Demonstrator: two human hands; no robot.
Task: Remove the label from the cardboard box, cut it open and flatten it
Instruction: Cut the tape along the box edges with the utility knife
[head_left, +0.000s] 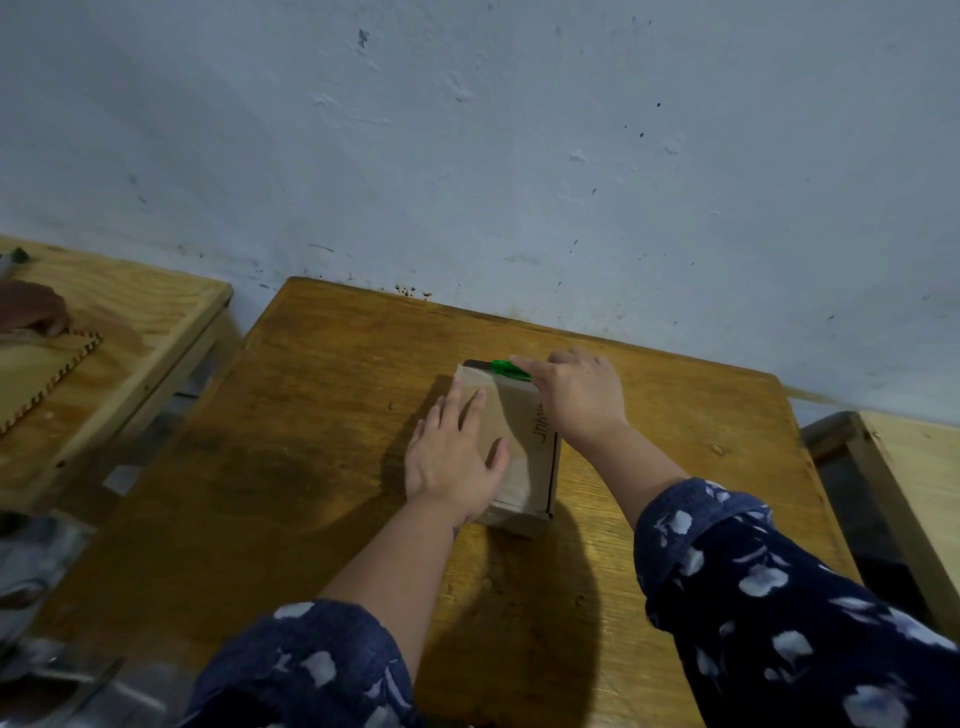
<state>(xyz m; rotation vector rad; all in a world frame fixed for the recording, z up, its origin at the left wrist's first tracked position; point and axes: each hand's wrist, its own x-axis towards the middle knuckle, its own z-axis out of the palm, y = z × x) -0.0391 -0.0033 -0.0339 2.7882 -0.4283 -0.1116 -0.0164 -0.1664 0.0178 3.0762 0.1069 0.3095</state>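
Left hand (454, 457) lies flat, fingers straight, on the cardboard box (511, 467) at frame centre; right hand (582, 397) grips a green cutter (508, 369) at the box's far edge.

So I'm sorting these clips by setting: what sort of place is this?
Probably a plain home or workshop room: a worn wooden table against a scuffed painted wall, with lighter wooden tables on both sides.

The left hand (454, 457) covers much of the cardboard box (514, 447) top. The right hand (582, 400) hides most of the green cutter (509, 369); its blade can't be seen. The box's handwriting is partly covered, unreadable.
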